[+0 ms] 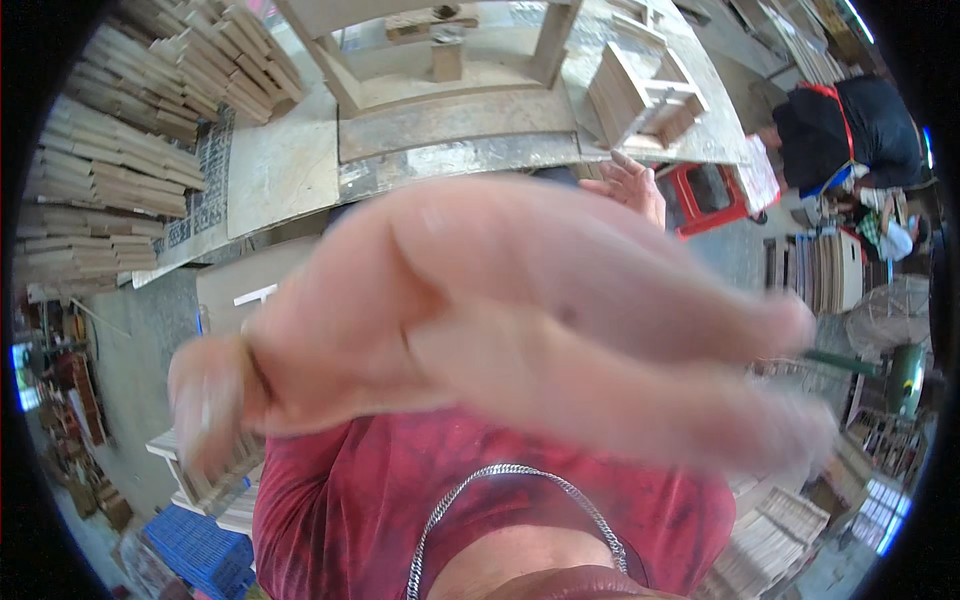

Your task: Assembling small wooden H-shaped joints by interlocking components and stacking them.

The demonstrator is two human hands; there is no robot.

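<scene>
My left hand (pixel 480 290) is raised very close to the camera and fills the middle of the view, smeared by motion. Its long fingers stretch toward the right with a gap between them, and nothing shows in its grasp. Beyond it, my right hand (pixel 632 188) shows only in part by the bench's near edge, fingers apart and holding nothing visible. The raised hand hides its forearm. On the workbench (pixel 285 165) stands a large wooden frame (pixel 455 105), with a small wooden block (pixel 447 58) inside. To its right is a smaller wooden frame assembly (pixel 645 98).
Stacks of wooden slats (pixel 120 160) cover the bench's left end. A red plastic stool (pixel 705 195) stands beside the bench at right, near a person in dark clothes (pixel 850 130). A blue crate (pixel 195 550) lies at lower left.
</scene>
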